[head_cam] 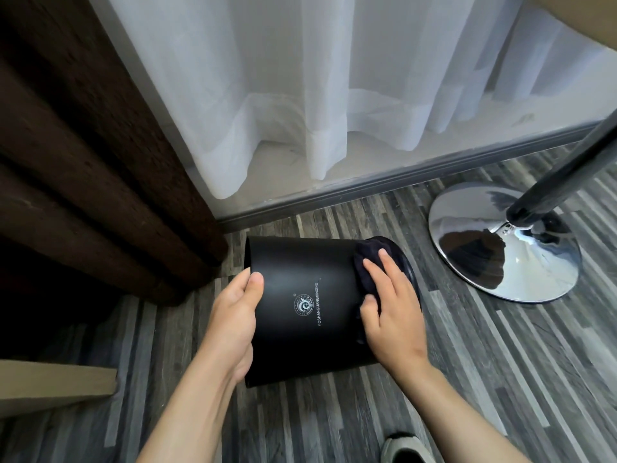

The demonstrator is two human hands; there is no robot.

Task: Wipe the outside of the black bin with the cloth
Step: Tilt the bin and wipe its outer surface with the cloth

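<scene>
The black bin (307, 305) is tipped on its side above the floor, its round wall with a white logo facing me. My left hand (233, 315) grips its left rim, thumb on the outer wall and fingers hidden behind the edge. My right hand (390, 309) lies flat on the bin's right end and presses a dark cloth (367, 262) against the wall there. Most of the cloth is hidden under the palm; a bunched part sticks out above the fingers.
A chrome round stand base (500, 242) with a black pole rises at the right. White sheer curtain (334, 95) and a grey baseboard run behind. A brown heavy curtain (83, 162) hangs at the left. A beige furniture edge (56, 385) is lower left; my shoe (405, 447) shows below.
</scene>
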